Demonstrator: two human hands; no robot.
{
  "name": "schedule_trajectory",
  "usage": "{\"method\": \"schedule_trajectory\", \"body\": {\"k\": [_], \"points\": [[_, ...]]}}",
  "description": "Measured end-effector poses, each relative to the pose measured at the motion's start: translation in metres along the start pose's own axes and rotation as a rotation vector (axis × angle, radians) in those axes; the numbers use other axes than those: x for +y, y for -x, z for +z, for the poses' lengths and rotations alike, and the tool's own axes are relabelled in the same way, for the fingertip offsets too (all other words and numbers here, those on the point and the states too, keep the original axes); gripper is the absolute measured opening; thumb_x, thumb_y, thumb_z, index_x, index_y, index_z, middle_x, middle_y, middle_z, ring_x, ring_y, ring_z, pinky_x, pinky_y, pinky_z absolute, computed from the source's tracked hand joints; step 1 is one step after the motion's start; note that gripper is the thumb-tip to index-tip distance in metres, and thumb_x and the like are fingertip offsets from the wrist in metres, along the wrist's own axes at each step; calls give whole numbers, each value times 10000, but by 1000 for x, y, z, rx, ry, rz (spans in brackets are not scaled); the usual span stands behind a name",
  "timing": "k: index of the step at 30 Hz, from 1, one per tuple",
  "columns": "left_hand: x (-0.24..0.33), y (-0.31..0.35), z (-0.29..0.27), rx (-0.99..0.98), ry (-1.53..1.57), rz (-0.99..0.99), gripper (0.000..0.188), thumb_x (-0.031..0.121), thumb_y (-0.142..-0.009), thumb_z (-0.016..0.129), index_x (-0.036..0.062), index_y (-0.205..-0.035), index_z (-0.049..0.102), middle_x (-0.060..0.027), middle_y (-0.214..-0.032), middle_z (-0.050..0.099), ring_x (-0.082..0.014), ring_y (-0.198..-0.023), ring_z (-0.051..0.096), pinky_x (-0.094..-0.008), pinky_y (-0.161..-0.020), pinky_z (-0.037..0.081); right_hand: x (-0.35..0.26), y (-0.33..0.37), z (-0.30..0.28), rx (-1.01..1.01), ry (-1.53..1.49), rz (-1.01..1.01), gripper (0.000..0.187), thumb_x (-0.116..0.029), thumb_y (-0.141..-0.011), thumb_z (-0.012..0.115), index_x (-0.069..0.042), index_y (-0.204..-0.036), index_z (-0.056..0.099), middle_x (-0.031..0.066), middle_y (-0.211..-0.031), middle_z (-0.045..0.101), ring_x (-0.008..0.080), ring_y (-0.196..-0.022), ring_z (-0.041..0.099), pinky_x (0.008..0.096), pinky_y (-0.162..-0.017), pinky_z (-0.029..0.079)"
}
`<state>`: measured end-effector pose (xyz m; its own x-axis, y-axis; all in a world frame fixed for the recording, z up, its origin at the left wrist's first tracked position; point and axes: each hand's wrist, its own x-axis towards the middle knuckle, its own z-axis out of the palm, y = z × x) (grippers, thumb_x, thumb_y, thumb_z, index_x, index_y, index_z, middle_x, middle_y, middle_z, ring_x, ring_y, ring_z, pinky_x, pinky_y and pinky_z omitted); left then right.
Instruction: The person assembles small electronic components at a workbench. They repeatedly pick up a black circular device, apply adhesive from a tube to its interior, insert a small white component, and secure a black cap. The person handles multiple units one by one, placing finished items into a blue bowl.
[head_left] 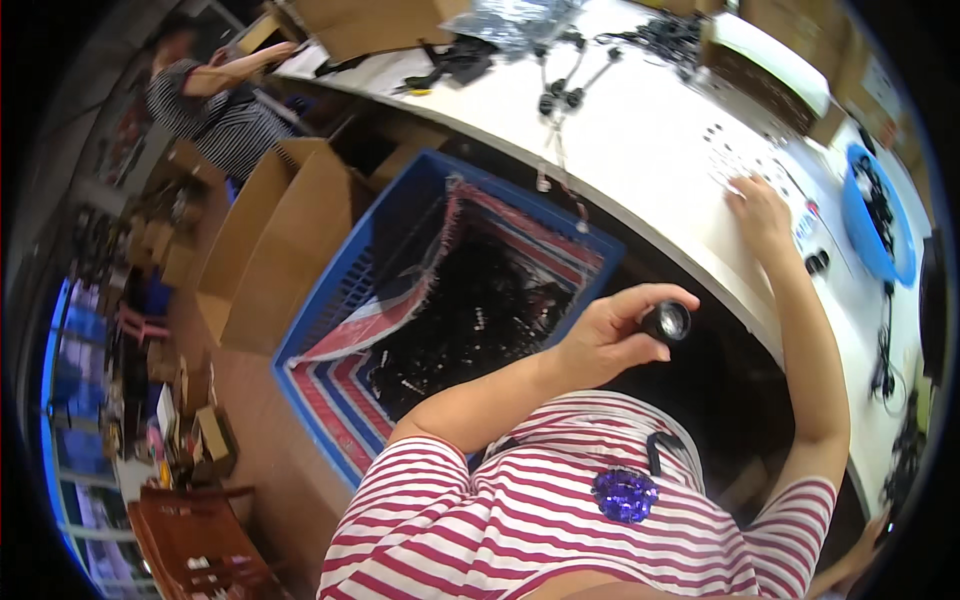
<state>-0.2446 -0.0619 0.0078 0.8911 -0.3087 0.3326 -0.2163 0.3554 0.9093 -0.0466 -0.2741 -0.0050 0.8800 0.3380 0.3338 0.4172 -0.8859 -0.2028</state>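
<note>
Beside the white worktable [650, 170], left hand [610, 338] pinches a black cylinder [667, 322] with a shiny round face.
Right hand [762, 212] rests near small black parts [718, 128], grip indiscernible; blue plastic basket [400, 200] stands on brown floor [270, 430].

On the white table [640, 150] lie small dark parts [714, 131], black cords [655, 38], a blue basin [868, 240] and, apparently, a clear plastic bag [510, 28].

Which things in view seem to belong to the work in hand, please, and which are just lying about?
Seemingly in use: black cylindrical piece, held in the left hand; small dark pieces near the right hand.
Apparently just lying about: cardboard box; pink stool; brown chair.
</note>
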Motion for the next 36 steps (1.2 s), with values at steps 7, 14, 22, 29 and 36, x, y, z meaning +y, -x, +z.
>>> {"method": "schedule_trajectory", "body": {"k": [7, 14, 22, 29, 36], "points": [[-18, 9, -14, 55, -19, -32, 420, 161, -867, 562, 21, -1238, 425, 31, -827, 478, -26, -702, 424, -163, -645, 377, 2, 2, -11, -89, -259, 44, 173, -169, -798, 560, -21, -857, 626, 113, -777, 610, 231, -711, 571, 327, -667, 440], [-49, 1, -18, -65, 32, -55, 443, 338, -873, 535, 41, -1195, 463, 29, -768, 463, -37, -667, 405, -165, -564, 339, 2, 45, -28, -276, -558, 272, 241, -187, -751, 621, 8, -892, 624, 51, -691, 582, 137, -655, 534, 272, -619, 417], [-58, -15, 1, 110, -76, -275, 241, 32, -796, 472, 28, -1009, 584, 31, -667, 478, -30, -583, 412, -165, -521, 349, 15, 60, -9, 11, -187, 47, 233, -280, -732, 623, -76, -836, 666, 124, -779, 610, 287, -770, 579, 360, -691, 442], [-77, -11, 4, 117, -81, -140, 496, 416, -797, 619, 2, -1065, 571, 30, -625, 465, -38, -540, 351, -173, -491, 260, -35, 101, -57, -196, -930, -86, 158, -93, -777, 644, -22, -917, 660, 19, -814, 611, 62, -715, 536, 182, -614, 405], [-87, -10, 9, 53, -90, -124, 421, 387, -798, 633, 29, -1011, 567, 27, -673, 472, -49, -561, 369, -179, -499, 268, -48, 130, -59, -113, -796, -200, 183, -163, -761, 673, -65, -915, 680, 37, -702, 599, 114, -587, 533, 225, -527, 405]]}}
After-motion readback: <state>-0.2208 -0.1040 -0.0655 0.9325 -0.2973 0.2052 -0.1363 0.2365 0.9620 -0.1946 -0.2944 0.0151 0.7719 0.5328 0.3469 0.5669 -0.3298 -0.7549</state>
